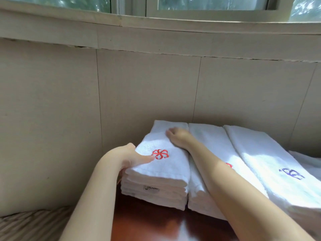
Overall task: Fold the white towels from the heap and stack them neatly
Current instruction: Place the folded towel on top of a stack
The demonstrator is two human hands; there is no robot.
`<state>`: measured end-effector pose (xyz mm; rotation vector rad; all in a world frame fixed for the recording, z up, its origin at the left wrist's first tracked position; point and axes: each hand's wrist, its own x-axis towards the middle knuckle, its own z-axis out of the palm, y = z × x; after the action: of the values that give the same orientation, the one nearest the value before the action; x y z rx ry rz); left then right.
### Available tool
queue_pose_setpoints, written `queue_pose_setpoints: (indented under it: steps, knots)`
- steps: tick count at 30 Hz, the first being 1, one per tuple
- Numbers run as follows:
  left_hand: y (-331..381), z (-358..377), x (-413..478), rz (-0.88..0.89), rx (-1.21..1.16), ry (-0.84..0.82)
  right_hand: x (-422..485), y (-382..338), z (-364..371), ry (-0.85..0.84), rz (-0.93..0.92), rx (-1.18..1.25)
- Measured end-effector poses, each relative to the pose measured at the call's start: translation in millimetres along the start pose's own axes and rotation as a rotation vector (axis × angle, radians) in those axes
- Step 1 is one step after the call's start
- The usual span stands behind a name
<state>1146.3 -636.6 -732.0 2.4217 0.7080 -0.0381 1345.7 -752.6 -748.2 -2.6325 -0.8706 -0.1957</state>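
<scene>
1. A small sewn label [151,187] on the front edge of the leftmost towel stack [156,193] carries dark print, too blurred for me to read.
2. Its top towel [173,164] bears a red embroidered flower emblem [160,154].
3. The rightmost stack [260,162] shows a purple embroidered mark [291,173]; I cannot make it out.

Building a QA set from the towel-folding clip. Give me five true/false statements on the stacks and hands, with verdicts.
1. The left stack has a red flower mark on top. True.
2. The right stack carries a red mark too. False: it shows a purple mark.
3. The right hand rests on the left stack. True.
4. The left hand hangs clear of the towels. False: it grips the left stack's edge, thumb on top.
5. The stacks stand on a green cloth. False: they stand on a red-brown table.
</scene>
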Motion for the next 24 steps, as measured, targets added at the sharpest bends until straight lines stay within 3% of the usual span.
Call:
queue_pose_setpoints:
  steps: [2, 4, 7, 10, 12, 16, 18, 21, 24]
  knots:
    - [5.2, -1.2, -5.5, 0.002, 0.081, 0.009, 3.0, -3.0, 4.9, -0.210, 0.086, -0.063]
    - [14.4, -3.0, -10.2, 0.061, 0.175, 0.075, 1.9, -4.7, 2.7, -0.152, 0.118, -0.128]
    - [33.6, -0.5, -15.5, 0.229, 0.216, 0.161, -13.7, -19.2, -3.0, -0.039, -0.153, -0.044]
    - [46.5, 13.0, -18.7, 0.313, 0.270, 0.008, -42.3, -37.5, -1.1, -0.236, -0.326, 0.013]
    - [45.9, 20.0, -17.5, 0.303, 0.304, -0.103, -59.8, -40.1, -4.1, -0.245, -0.331, -0.037]
    - [36.3, 4.1, -15.3, 0.113, 0.329, -0.202, -104.1, -32.2, -19.5, -0.229, -0.319, 0.095]
    - [29.6, -1.1, -21.9, 0.112, 0.319, -0.234, -136.4, -29.3, -23.9, -0.240, -0.285, 0.122]
    - [18.3, 7.0, -39.7, 0.143, 0.190, -0.163, -190.8, -23.2, -24.8, -0.136, -0.339, 0.025]
    - [11.7, 30.1, -62.4, 0.173, 0.172, 0.109, -236.9, -13.2, -31.5, -0.125, -0.421, -0.187]
